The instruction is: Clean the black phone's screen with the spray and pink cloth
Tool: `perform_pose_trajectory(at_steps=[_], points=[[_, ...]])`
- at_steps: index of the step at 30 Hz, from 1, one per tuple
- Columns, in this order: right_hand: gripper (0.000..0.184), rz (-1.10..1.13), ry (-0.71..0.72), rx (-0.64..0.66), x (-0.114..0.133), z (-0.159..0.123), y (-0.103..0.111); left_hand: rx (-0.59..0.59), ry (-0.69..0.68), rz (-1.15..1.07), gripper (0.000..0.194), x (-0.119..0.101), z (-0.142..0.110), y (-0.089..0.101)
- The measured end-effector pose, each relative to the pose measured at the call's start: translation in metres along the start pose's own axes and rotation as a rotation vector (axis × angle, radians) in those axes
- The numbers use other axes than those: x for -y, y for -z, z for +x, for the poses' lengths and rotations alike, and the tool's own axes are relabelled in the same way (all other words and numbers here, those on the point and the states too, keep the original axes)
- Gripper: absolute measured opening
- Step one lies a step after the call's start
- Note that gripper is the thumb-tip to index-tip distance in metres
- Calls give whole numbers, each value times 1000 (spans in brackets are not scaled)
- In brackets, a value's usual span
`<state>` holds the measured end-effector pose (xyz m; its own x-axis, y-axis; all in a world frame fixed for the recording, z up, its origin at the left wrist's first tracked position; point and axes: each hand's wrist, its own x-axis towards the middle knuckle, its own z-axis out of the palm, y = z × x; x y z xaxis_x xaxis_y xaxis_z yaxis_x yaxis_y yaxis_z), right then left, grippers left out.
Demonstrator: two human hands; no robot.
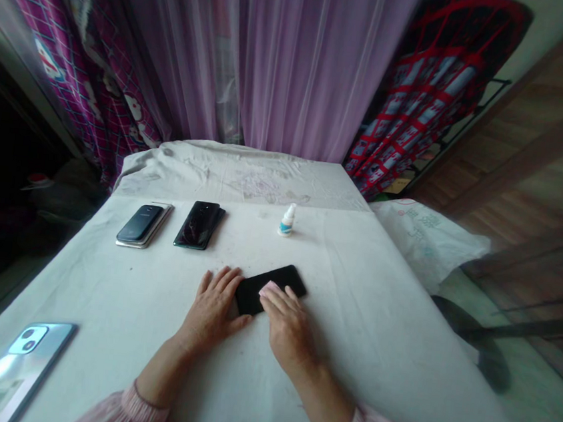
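A black smartphone (251, 292) lies flat on the white-covered table, its dark face up and its right end angled away from me. My left hand (211, 308) braces its left end, with the thumb at the near edge and the fingers spread along the far side. Pressed onto the dark face by my right hand (290, 323) is a small pink cloth (269, 289), held under closed fingers. Part of the cloth is hidden beneath them. Beyond the phone stands a small white spray bottle (286, 221) with a blue label.
Stacked phones (142, 224) lie at the far left, with another dark stack (198, 225) beside them. A silver-blue phone (18, 371) rests near left. Purple curtains (307, 66) hang behind the table (374, 328). A white plastic bag (424, 239) is off its right side.
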<state>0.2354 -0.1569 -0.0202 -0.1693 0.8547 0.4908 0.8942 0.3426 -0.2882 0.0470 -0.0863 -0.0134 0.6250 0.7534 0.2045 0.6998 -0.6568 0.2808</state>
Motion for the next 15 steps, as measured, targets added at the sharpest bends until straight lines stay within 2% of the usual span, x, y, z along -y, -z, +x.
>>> perform_pose_trajectory(at_steps=[2, 9, 12, 15], points=[[42, 2, 0, 5, -2, -3, 4, -3, -4, -3, 68, 0, 0, 0], [46, -112, -115, -72, -38, -8, 15, 11, -7, -12, 69, 1, 0, 1], [44, -109, -100, -66, -32, -8, 13, 14, -1, -9, 69, 0, 0, 1], [41, -48, -34, -36, -10, -10, 8, 7, -3, -5, 69, 1, 0, 0]])
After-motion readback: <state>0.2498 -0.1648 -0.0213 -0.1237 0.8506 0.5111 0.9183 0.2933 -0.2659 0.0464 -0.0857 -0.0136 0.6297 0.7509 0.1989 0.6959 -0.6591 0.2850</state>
